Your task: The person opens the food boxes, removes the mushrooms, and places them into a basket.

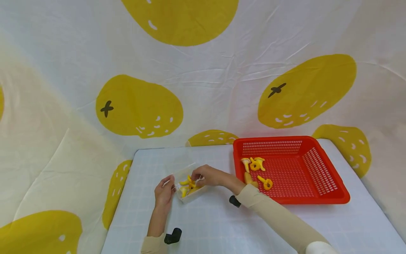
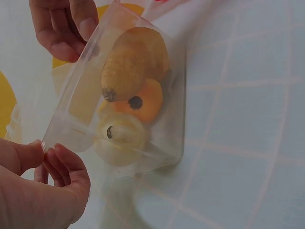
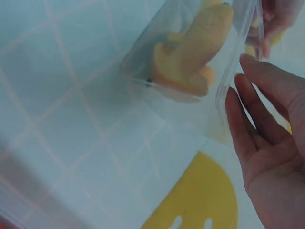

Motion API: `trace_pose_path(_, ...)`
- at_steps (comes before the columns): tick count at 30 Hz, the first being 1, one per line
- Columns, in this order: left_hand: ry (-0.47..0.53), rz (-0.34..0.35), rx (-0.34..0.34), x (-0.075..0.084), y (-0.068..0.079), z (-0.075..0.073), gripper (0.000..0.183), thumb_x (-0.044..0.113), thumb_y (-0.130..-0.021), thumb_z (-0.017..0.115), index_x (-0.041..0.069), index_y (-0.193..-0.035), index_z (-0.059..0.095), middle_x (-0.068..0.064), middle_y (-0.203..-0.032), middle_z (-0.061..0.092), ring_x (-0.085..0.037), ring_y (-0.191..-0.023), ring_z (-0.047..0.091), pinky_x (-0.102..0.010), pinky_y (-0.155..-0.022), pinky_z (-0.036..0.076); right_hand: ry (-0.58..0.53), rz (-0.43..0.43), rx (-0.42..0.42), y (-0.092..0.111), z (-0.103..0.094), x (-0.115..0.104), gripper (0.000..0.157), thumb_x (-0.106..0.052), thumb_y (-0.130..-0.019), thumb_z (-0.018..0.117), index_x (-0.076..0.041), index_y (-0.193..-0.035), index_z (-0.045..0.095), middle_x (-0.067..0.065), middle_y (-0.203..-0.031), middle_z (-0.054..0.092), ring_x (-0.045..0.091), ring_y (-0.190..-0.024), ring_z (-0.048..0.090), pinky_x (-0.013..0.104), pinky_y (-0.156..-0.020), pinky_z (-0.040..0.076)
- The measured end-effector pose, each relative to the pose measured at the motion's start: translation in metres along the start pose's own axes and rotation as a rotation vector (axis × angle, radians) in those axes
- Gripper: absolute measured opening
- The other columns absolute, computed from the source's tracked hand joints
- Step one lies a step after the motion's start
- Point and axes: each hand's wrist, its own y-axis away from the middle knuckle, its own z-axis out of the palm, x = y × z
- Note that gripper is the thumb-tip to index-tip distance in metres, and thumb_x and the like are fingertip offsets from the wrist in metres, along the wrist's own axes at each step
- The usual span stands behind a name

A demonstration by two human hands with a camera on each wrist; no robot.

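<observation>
A clear plastic box (image 1: 192, 197) stands on the table with several yellow mushroom-shaped pieces (image 1: 189, 184) in it. Through its wall in the left wrist view show a tan piece (image 2: 126, 67), an orange piece (image 2: 148, 102) and a pale yellow piece (image 2: 121, 138). My left hand (image 1: 165, 190) pinches the box's rim at a left corner between thumb and fingertips (image 2: 59, 152). On the opposite side, my right hand (image 1: 207, 175) holds the rim, thumb and fingers (image 3: 238, 107) at its edge. A transparent lid (image 1: 179, 158) stands behind the box.
To the right stands a red plastic basket (image 1: 291, 202) with slotted walls. Several yellow mushroom-shaped pieces (image 1: 265, 182) and a tan piece (image 1: 249, 179) lie at its left side. A pale checked cloth (image 1: 209, 225) covers the table, and a fruit-patterned curtain (image 1: 215, 98) hangs behind.
</observation>
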Motion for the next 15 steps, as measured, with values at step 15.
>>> trace_pose_path(15,-0.014,-0.018,0.0,0.0,0.0,0.0,0.043,0.023,-0.103,0.065,-0.003,-0.136,0.055,-0.008,-0.106,0.064,-0.016,-0.09,0.059,-0.019,-0.073,0.053,0.287,0.115,-0.294,-0.032,0.001,-0.009,0.016,-0.009,-0.096,0.073,-0.008,-0.112,0.077,-0.003,-0.1,0.068,0.006,-0.088,0.054,0.017,-0.088,0.048)
